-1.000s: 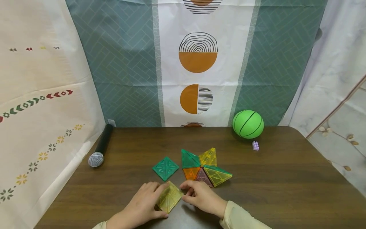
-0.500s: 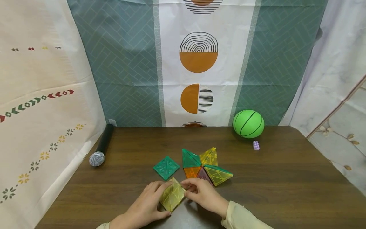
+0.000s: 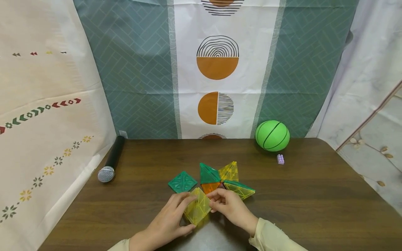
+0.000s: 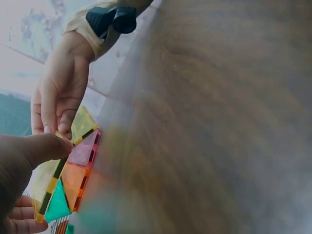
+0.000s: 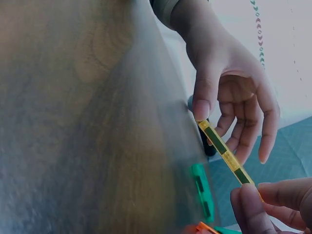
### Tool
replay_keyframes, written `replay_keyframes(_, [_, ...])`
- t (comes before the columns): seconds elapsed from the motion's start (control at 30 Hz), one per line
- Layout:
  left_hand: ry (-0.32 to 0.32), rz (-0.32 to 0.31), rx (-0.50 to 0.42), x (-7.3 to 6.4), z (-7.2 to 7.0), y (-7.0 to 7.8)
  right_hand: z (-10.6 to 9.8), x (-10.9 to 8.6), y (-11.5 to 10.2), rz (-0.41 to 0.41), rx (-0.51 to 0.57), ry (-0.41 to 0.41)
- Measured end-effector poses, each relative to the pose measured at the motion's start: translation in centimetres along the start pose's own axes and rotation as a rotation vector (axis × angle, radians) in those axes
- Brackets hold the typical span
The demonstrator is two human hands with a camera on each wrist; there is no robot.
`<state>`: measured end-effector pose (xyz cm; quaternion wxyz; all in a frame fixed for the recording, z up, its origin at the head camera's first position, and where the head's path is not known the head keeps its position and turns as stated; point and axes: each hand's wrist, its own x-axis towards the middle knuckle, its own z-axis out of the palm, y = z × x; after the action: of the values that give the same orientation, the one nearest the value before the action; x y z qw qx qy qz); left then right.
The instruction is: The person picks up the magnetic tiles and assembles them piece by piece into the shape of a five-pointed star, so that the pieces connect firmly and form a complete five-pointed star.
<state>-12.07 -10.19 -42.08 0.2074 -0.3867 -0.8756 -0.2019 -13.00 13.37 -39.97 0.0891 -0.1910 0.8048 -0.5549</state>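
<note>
Both hands hold a yellow see-through magnetic tile piece (image 3: 198, 208), diamond-shaped with a seam down its middle, tilted above the table. My left hand (image 3: 169, 217) grips its left side, thumb at the near corner and fingers at the far edge. My right hand (image 3: 231, 209) pinches its right corner; the right wrist view shows thumb and fingertips on the end of the yellow edge (image 5: 225, 153). Just beyond lies a fan of magnetic triangles: green (image 3: 208, 174), yellow (image 3: 230, 172), orange (image 3: 209, 187) and a yellow-over-green one (image 3: 241, 190). A pink-purple triangle (image 4: 83, 150) is mostly hidden in the head view.
A green diamond tile (image 3: 181, 181) lies left of the fan. A black microphone (image 3: 113, 157) rests along the left table edge. At the back right are a green ball (image 3: 272, 136) and a small lilac toy brick (image 3: 280, 159). Curtains hang behind the wooden table (image 3: 301, 209).
Both hands have carried the yellow tile piece rightward and away from me, closer to the fan. It now overlaps the green diamond's near corner, and my right hand covers most of the purple triangle.
</note>
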Motion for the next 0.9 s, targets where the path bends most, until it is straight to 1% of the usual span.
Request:
replay_keyframes(0.2, [0.056,0.038,0.011,0.8,0.3,0.3,-1.0,-0.5,-0.1,-0.017,0.024,0.020])
replay_keyframes(0.27, [0.059,0.038,0.007,1.1,0.4,0.5,-1.4,-0.7,-0.2,-0.024,0.022,0.030])
replay_keyframes(0.47, [0.047,0.023,-0.035,2.1,0.6,0.9,-2.3,-1.1,-0.3,-0.009,0.021,0.056])
replay_keyframes(0.7, [0.075,0.050,-0.063,3.0,1.3,1.3,-3.2,-1.6,-0.1,-0.012,0.023,0.070])
replay_keyframes(0.9, [0.072,0.039,-0.091,3.6,1.6,1.7,-3.8,-1.9,0.3,-0.030,0.020,0.080])
